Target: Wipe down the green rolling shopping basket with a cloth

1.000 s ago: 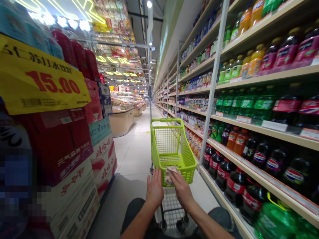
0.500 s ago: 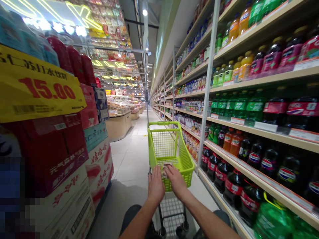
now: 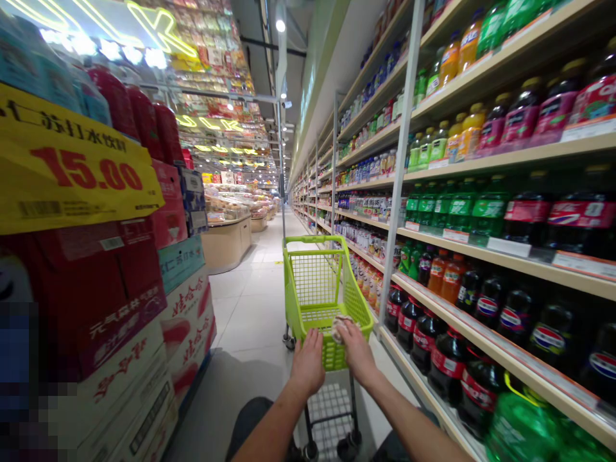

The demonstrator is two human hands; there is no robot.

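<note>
A lime-green shopping cart [image 3: 315,240] with a plastic mesh basket stands right in front of me. My left hand [image 3: 310,362] grips the near edge of its basket, fingers laid over the rim and thumb hidden. At the right part of that same edge, my right hand [image 3: 359,353] presses a crumpled, light-coloured cloth [image 3: 341,326] against the rim, its fingers closed around it. Through the mesh, the basket's inside appears bare. Below it are a wire lower rack [image 3: 330,410] and dark wheels, with my knees on either side.
Tall shelves of bottled drinks [image 3: 486,205] line the right side, close to the cart. Stacked drink cartons [image 3: 187,308] with a yellow price sign [image 3: 81,167] stand at left. Tiled floor [image 3: 231,314] runs ahead past a rounded display counter [image 3: 226,244].
My right hand has slid to the right along the basket's near rim with the cloth, away from my left hand. My left hand has shifted slightly right and down.
</note>
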